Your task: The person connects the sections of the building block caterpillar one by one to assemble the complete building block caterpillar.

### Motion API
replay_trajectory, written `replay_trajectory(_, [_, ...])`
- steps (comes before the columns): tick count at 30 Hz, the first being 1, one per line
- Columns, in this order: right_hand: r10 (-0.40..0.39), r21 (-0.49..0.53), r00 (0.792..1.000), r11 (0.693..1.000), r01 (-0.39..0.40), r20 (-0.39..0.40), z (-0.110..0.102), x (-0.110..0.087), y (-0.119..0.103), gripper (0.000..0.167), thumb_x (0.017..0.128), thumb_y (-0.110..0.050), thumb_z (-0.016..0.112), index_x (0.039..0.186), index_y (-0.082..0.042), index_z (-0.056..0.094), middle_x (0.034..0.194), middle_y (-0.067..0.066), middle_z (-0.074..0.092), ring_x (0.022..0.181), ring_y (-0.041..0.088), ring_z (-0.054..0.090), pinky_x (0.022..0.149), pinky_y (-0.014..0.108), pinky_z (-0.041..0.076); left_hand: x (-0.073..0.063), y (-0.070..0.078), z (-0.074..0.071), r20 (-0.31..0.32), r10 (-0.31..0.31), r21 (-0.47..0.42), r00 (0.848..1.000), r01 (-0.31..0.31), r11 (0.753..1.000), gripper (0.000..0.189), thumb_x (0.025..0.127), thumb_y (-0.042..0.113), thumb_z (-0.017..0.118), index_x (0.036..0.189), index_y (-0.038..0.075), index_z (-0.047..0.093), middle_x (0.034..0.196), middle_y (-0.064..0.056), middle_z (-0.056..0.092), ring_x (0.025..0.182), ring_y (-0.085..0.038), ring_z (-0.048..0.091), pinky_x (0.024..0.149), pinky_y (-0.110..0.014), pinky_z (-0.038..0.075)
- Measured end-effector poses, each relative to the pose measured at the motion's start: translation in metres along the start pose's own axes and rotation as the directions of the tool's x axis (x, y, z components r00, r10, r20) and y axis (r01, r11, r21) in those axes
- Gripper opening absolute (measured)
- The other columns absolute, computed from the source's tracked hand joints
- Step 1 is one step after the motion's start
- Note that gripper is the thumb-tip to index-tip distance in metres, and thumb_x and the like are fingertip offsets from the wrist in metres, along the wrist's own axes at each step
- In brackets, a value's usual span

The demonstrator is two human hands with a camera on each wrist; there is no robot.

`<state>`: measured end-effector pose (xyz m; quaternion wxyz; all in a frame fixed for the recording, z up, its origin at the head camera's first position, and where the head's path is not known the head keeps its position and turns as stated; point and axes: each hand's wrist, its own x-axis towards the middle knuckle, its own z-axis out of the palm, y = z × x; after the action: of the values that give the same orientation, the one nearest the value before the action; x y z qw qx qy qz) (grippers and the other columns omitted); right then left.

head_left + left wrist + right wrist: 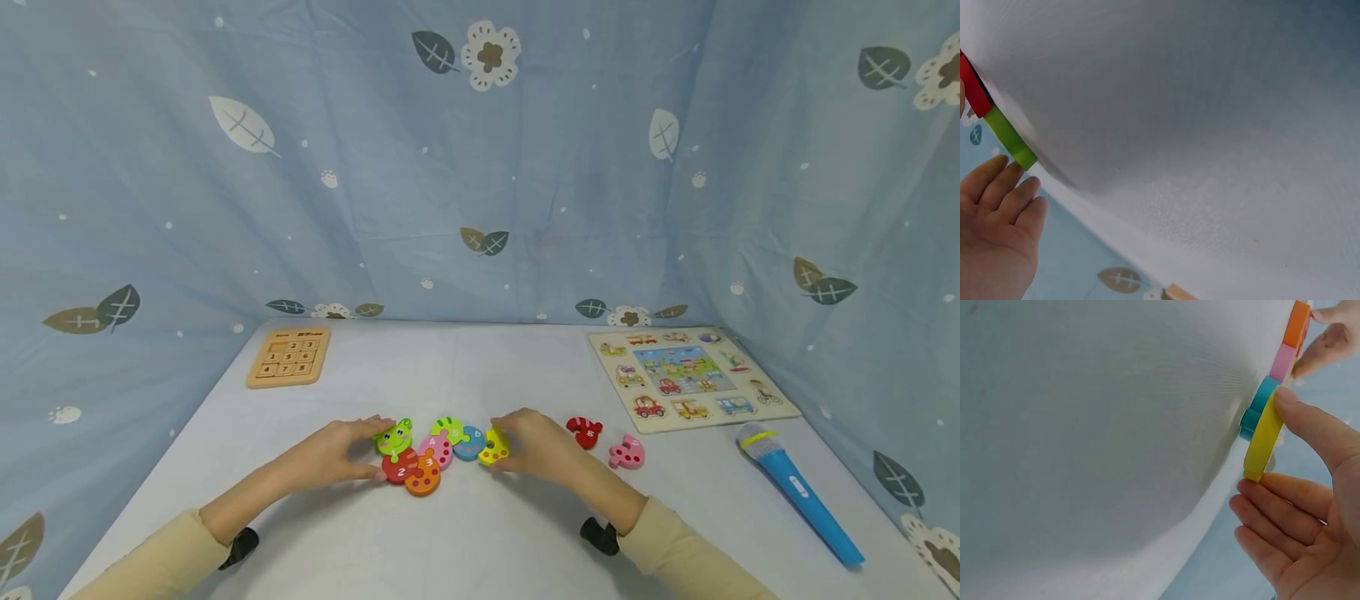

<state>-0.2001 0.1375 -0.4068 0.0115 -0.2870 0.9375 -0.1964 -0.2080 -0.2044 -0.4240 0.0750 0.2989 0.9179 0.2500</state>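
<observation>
From my head, I saw the caterpillar [435, 452] in a bent row on the table [420, 367], between my left hand [341, 454] and right hand [536, 446]; a red 8 [584, 432] and a pink piece [627, 452] lay loose to the right, in neither wrist view. My left wrist showed that hand's palm: fingers nearly straight, side by side, at the edge of the green head [395, 437], the thumb mostly out of sight by the red piece [400, 467]. My right wrist showed thumb and fingertips pinching the yellow piece [1264, 439] by its ends, beside the blue [1264, 394].
</observation>
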Motion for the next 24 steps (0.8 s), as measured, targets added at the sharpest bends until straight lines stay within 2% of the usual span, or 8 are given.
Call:
replay_trajectory(7, [-0.003, -0.016, 1.0, 1.0, 0.003, 0.015, 0.001, 0.004, -0.003, 0.06, 0.073, -0.03, 0.086, 0.12, 0.002, 0.066, 0.117, 0.009, 0.068, 0.111, 0.026, 0.06, 0.093, 0.036, 0.052, 0.0, 0.0, 0.0, 0.0, 0.001, 0.007, 1.0, -0.001, 1.0, 0.079, 0.075, 0.048, 0.077, 0.139, 0.008, 0.052, 0.142, -0.016, 0.048, 0.133, -0.033, 0.043, 0.106, -0.049, 0.037])
replay_trajectory(12, [0.025, -0.04, 0.999, 0.999, -0.024, 0.026, 0.002, 0.007, -0.007, 0.06, 0.071, -0.029, 0.087, 0.118, 0.003, 0.067, 0.113, 0.01, 0.069, 0.107, 0.025, 0.062, 0.091, 0.035, 0.054, 0.001, 0.0, -0.001, 0.001, 0.006, 0.002, 1.0, -0.006, 1.0, 0.078, 0.076, 0.048, 0.077, 0.138, 0.006, 0.052, 0.142, -0.017, 0.048, 0.132, -0.035, 0.042, 0.106, -0.05, 0.037])
replay_trajectory(18, [0.051, -0.086, 0.998, 0.995, -0.048, 0.031, 0.004, 0.011, -0.013, 0.058, 0.069, -0.029, 0.089, 0.113, 0.004, 0.069, 0.106, 0.011, 0.07, 0.092, 0.021, 0.063, 0.082, 0.029, 0.056, 0.0, 0.002, -0.002, 0.0, 0.009, 0.011, 1.0, -0.009, 1.0, 0.078, 0.076, 0.047, 0.077, 0.138, 0.005, 0.053, 0.141, -0.018, 0.048, 0.132, -0.035, 0.043, 0.106, -0.05, 0.038])
replay_trajectory(21, [0.06, -0.088, 0.998, 0.994, -0.057, 0.037, 0.005, 0.012, -0.013, 0.056, 0.069, -0.028, 0.089, 0.111, 0.003, 0.07, 0.104, 0.011, 0.071, 0.084, 0.016, 0.061, 0.077, 0.024, 0.056, 0.001, 0.002, -0.001, -0.001, 0.016, 0.008, 1.0, -0.016, 1.0, 0.079, 0.076, 0.048, 0.077, 0.138, 0.005, 0.053, 0.141, -0.019, 0.048, 0.132, -0.035, 0.043, 0.106, -0.051, 0.038])
replay_trajectory(24, [0.071, -0.073, 0.997, 0.995, -0.068, 0.041, 0.007, 0.012, -0.012, 0.054, 0.069, -0.028, 0.089, 0.111, 0.002, 0.071, 0.104, 0.011, 0.071, 0.082, 0.015, 0.06, 0.075, 0.023, 0.056, 0.001, 0.002, -0.001, 0.003, 0.021, 0.004, 1.0, -0.021, 1.0, 0.08, 0.077, 0.05, 0.075, 0.138, 0.005, 0.052, 0.141, -0.019, 0.048, 0.132, -0.034, 0.043, 0.106, -0.051, 0.038])
